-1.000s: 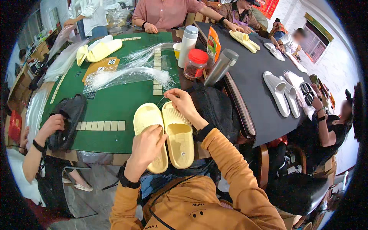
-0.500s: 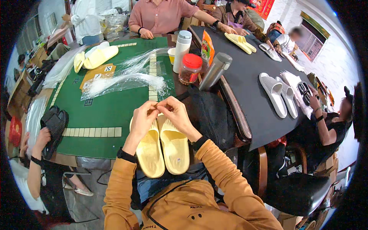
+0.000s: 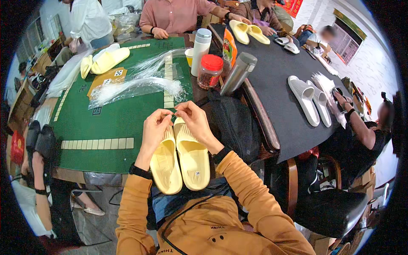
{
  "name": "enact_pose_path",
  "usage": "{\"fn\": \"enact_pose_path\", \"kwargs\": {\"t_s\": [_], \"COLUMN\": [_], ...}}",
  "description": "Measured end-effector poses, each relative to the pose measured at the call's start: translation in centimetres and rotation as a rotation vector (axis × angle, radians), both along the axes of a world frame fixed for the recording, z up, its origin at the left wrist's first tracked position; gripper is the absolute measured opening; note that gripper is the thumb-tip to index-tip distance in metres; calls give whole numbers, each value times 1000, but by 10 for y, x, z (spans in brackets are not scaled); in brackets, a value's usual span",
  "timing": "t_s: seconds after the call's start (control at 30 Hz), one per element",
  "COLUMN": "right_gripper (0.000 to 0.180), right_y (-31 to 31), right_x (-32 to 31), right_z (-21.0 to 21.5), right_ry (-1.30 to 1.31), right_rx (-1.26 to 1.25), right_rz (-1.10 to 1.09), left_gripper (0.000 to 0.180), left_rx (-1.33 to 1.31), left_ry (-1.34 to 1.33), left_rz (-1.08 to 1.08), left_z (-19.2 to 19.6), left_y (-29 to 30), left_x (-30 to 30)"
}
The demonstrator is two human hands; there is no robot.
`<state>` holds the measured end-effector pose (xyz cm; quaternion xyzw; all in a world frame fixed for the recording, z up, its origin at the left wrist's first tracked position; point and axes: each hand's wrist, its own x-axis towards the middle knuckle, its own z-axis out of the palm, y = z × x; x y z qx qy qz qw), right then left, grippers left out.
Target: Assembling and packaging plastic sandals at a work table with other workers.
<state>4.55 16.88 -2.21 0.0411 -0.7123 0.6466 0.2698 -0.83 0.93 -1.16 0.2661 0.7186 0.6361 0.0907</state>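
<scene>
Facing each other, fingertips just beside one another: left hand [image 3: 154, 129] and right hand [image 3: 194, 124], above the toe ends of a left yellow slipper [image 3: 166, 172] and a right yellow slipper [image 3: 193, 162].

Position: pair side by side at the near side of the table, just right of the green mat's [image 3: 111, 126] near part; soles down, long axes running near to far, toes far, heels toward the wearer.

Key relation: slippers extend nearward from beneath the fingertips. Left hand nearer the left toe, right hand nearer the right; the seam between the two leads up to the pinch.

Hand state: both narrow, thumb and forefinger drawn close. Cannot tell whether the pads meet or grip something thin.

Surroundings: clear bag of pale strands [image 3: 137, 88] farther and left; black mesh bag [image 3: 238, 125] just right; red-lidded jar [image 3: 210, 72] farther, to the right.

Obscured: left toe partly covered by the left hand, right toe's outer side by the right. Heel support unclear.
</scene>
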Motion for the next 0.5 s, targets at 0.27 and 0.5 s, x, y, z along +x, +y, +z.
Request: {"fn": "enact_pose_path", "kwargs": {"t_s": [0.27,0.5], "right_gripper": [8,10], "right_y": [-2,-5], "right_x": [4,5], "right_z": [9,8], "right_ry": [33,-1], "right_rx": [337,354], "right_rz": [-158,-97], "left_gripper": [11,9], "left_rx": [14,41], "left_ry": [-4,-12], "left_rz": [50,43], "left_z": [1,1], "left_y": [0,-1], "left_x": [-1,0]}}
